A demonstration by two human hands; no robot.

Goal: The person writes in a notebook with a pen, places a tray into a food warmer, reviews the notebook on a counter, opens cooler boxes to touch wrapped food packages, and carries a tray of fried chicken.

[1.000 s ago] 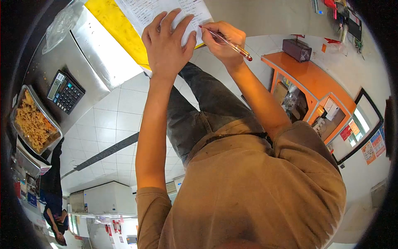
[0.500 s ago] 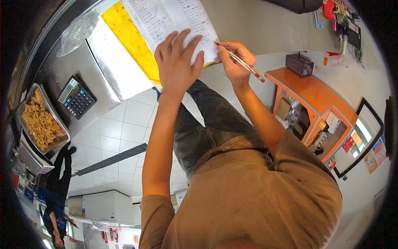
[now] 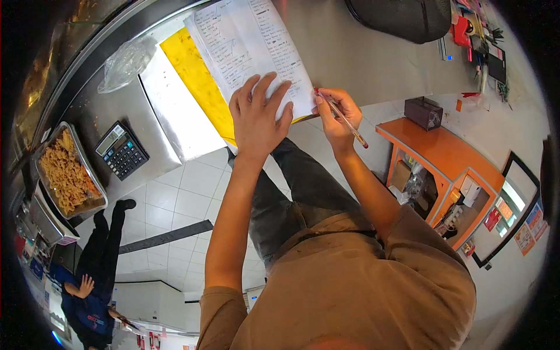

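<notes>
Head view: handwritten pages [image 3: 233,49], upper centre, beneath spread left hand [image 3: 258,119]; pen [image 3: 351,128] pinched by right hand [image 3: 338,119] at their right edge; seemingly mid-writing, any next stroke needing steady support.

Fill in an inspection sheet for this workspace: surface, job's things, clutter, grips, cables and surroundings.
Surface: metal counter, smooth, lit brightly in places.
Job's things: handwritten pages lying over a yellow cover that shows along their left side; a pen at the pages' near right corner.
Clutter: clear plastic bag, calculator, tray of fried food, dark bag-like item.
Grips: left grip spread flat over the pages; right grip closed around the pen; whether its tip touches paper cannot be told.
Cables: nothing seen near either grip.
Surroundings: orange cabinet, tiled floor, another person in dark clothing.
</notes>
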